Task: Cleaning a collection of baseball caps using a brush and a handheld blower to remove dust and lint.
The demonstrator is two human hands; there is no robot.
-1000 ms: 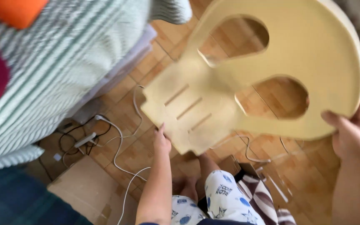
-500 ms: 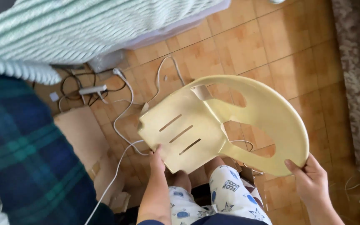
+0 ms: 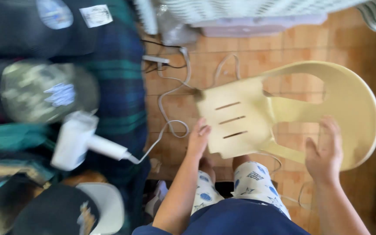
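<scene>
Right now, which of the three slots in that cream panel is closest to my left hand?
The lowest slot, nearest your body. Your left hand grips the cream panel edge beside it; the other two slots sit farther up, toward the wall.

A home bedroom: plaid bedding [image 3: 118,87], parquet floor [image 3: 257,48], caps [image 3: 44,87], hair dryer [image 3: 77,139].

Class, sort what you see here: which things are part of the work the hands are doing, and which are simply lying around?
In hand:
- cream plastic chair back
- left hand, on its slotted end
- right hand, on its curved rim

Lying about:
- white hair dryer on the plaid blanket
- white cables on the wooden floor
- caps at the left
</scene>
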